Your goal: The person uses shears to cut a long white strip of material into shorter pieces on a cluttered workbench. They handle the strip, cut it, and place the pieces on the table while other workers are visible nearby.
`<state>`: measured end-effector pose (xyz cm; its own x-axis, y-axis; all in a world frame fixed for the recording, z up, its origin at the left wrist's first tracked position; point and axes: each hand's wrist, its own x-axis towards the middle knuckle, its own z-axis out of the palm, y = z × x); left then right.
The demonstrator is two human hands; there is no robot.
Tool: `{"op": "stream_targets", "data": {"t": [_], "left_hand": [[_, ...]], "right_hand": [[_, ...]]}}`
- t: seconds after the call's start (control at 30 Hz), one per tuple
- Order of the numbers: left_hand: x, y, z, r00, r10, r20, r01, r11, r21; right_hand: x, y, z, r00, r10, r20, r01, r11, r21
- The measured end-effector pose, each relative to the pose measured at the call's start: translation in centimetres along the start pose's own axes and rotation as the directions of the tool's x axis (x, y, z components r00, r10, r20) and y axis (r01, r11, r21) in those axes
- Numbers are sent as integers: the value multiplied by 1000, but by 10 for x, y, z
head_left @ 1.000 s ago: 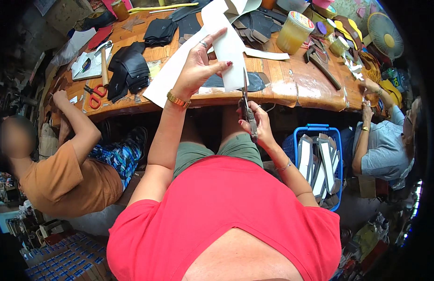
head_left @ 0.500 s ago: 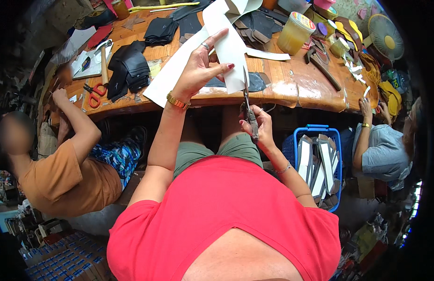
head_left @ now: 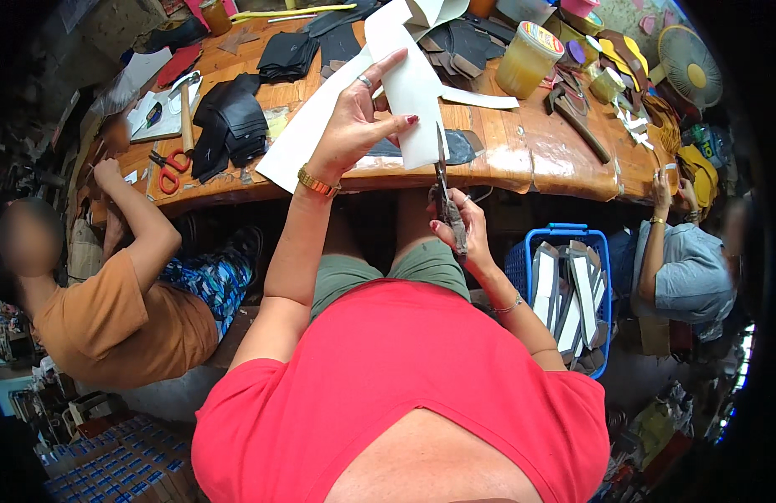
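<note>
A long white sheet strip (head_left: pixel 411 96) hangs from my left hand (head_left: pixel 360 126), its thumb in front and fingers behind. My right hand (head_left: pixel 468 225) grips a pair of scissors (head_left: pixel 441 183) with dark wrapped handles, below and right of the strip. The blades point up along the strip's lower right edge; whether they touch it I cannot tell. Behind my left hand a larger white sheet (head_left: pixel 308 138) lies on the wooden table (head_left: pixel 522 147). Near the table's front edge, partly hidden by the strip, is a dark flat piece (head_left: pixel 459 147).
Left on the table are red-handled scissors (head_left: pixel 170 172), black cut pieces (head_left: pixel 231 121) and a hammer (head_left: pixel 187 117). At right stand a tub of yellowish glue (head_left: pixel 526 63) and a fan (head_left: pixel 688 71). A blue basket (head_left: pixel 608 293) of strips is beside my right forearm. Co-workers sit on both sides.
The scissors and my right hand have shifted very slightly to the right. My left hand holds the strip almost unchanged. The co-worker at right has raised a hand and moved it rightward.
</note>
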<state>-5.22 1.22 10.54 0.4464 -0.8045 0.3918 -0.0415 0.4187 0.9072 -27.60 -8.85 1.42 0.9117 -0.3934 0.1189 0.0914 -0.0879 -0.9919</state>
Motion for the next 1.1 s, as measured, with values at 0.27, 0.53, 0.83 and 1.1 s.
{"op": "stream_targets", "data": {"t": [0.27,0.53,0.83,1.1], "left_hand": [[2,2,2,999,39,-29,-38,998,55],[3,2,6,999,32,-40,-31,999,27],[3,2,8,999,31,-31,-31,999,24],[3,4,6,999,32,-22,-31,998,57]], "right_hand": [[-1,-2,7,997,-34,-67,32,999,-32],[-3,1,5,998,22,-67,-21,1000,18],[-2,4,5,998,10,-68,-8,1000,27],[-4,5,6,993,54,-101,-46,996,82]]}}
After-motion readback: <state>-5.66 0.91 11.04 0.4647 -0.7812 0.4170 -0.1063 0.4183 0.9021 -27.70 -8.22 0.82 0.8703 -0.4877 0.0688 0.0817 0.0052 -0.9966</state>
